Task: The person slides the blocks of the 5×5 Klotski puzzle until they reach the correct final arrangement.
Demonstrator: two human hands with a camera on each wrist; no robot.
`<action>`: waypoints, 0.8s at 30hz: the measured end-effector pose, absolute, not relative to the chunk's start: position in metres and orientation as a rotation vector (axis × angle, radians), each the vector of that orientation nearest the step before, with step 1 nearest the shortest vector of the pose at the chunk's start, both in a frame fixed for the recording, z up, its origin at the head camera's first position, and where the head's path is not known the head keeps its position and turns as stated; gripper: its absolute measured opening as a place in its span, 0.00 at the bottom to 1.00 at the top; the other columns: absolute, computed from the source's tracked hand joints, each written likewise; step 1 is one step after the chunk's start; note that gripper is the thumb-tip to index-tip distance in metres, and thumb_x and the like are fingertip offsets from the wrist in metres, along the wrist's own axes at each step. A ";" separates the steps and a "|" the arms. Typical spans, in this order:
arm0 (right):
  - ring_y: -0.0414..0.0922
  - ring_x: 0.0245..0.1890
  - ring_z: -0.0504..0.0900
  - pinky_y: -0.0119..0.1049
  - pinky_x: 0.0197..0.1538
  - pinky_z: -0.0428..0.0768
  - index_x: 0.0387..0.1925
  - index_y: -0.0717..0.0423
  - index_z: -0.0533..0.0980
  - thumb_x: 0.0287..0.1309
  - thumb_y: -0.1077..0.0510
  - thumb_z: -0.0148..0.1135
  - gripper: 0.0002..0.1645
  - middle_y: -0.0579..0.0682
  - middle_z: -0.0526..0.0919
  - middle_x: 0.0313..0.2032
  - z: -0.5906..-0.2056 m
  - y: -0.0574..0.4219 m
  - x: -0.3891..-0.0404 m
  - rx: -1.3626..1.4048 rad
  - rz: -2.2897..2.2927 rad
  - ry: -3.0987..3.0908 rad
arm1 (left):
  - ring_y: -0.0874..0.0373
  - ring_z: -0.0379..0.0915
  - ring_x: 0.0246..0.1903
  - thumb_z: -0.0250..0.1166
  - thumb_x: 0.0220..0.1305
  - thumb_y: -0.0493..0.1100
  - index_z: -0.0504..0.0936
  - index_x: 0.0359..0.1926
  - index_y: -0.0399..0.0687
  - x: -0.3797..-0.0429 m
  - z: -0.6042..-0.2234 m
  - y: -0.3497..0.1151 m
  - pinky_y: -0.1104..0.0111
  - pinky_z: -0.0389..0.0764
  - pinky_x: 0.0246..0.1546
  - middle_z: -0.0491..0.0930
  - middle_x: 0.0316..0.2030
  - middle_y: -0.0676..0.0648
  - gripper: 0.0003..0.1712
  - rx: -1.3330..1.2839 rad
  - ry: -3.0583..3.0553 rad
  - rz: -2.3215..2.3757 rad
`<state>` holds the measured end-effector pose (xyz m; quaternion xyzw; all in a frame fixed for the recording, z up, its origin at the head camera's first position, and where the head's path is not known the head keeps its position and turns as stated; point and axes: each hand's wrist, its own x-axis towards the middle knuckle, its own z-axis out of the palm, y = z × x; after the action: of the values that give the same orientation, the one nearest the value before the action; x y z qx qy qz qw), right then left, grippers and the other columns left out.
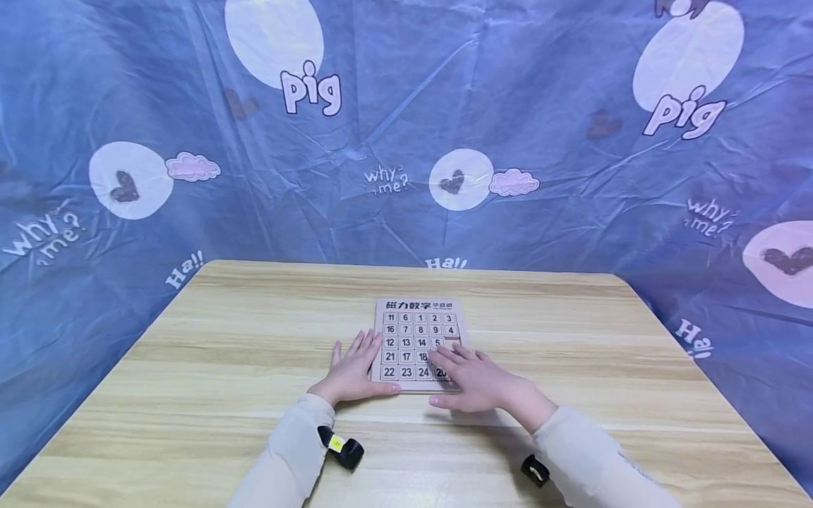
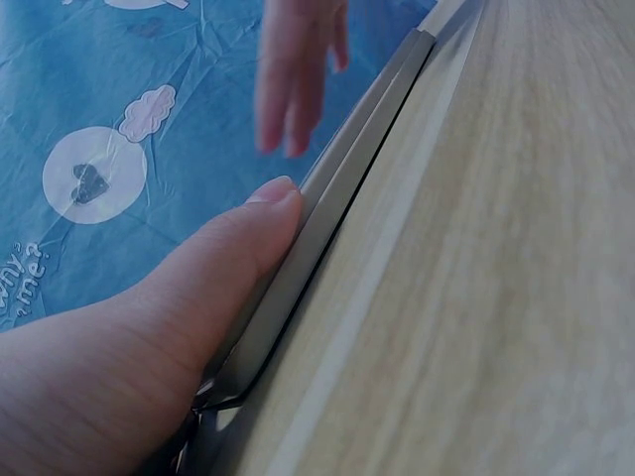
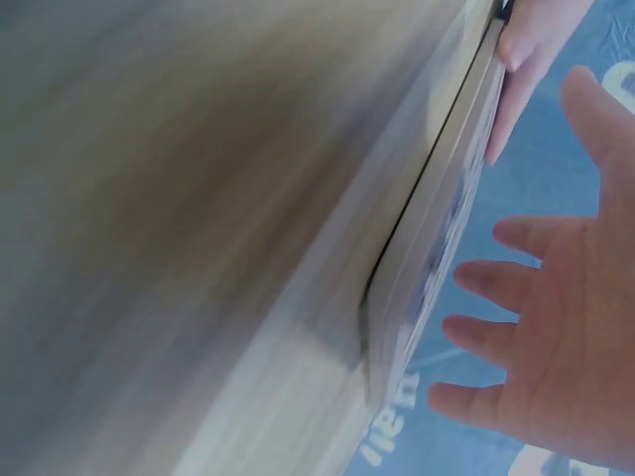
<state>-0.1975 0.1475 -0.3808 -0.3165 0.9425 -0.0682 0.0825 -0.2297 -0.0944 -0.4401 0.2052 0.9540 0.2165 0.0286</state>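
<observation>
A number sliding puzzle (image 1: pixel 406 386) lies flat on the table, with printed lettering along its top and rows of numbered tiles. Below the 4 tile, in the rightmost column, part of a gap shows beside the right fingertips. My left hand (image 1: pixel 351 374) steadies the board, its fingers straight along the left side. Its thumb (image 2: pixel 223 243) lies along the front edge. Over the lower right tiles, my right hand (image 1: pixel 476 381) spreads its fingers, covering several numbers. In the right wrist view, its fingers (image 3: pixel 486 342) are extended and apart, with nothing held.
The pale wood-grain table (image 1: pixel 209 360) reaches to a blue printed cloth (image 1: pixel 394 233) hanging behind and at both sides. A black strap (image 1: pixel 343 448) is on the left wrist and a black wrist camera (image 1: pixel 535 470) on the right.
</observation>
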 end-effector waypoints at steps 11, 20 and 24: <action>0.56 0.61 0.46 0.58 0.56 0.46 0.64 0.52 0.50 0.47 0.26 0.37 0.50 0.52 0.51 0.63 -0.383 0.091 -0.211 -1.050 -0.117 2.773 | 0.48 0.33 0.62 0.55 0.39 0.74 0.45 0.65 0.44 -0.229 -0.438 -0.093 0.45 0.27 0.54 0.42 0.64 0.41 0.60 0.663 2.943 0.633; 0.54 0.62 0.44 0.58 0.56 0.46 0.65 0.50 0.47 0.47 0.25 0.38 0.51 0.47 0.48 0.64 -0.385 0.071 -0.216 -1.032 -0.103 2.758 | 0.47 0.33 0.62 0.58 0.42 0.69 0.47 0.65 0.43 -0.229 -0.438 -0.095 0.45 0.27 0.53 0.43 0.64 0.40 0.57 0.674 2.939 0.630; 0.54 0.62 0.44 0.58 0.56 0.46 0.65 0.51 0.47 0.47 0.26 0.39 0.51 0.46 0.49 0.63 -0.388 0.069 -0.216 -1.025 -0.043 2.766 | 0.45 0.34 0.62 0.57 0.41 0.71 0.47 0.65 0.41 -0.229 -0.439 -0.096 0.44 0.27 0.53 0.43 0.63 0.38 0.58 0.693 2.939 0.653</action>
<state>-0.2155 0.0692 -0.3879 -0.3459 0.9333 -0.0146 0.0954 -0.2290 -0.0956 -0.4389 0.2242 0.9510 0.2115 0.0263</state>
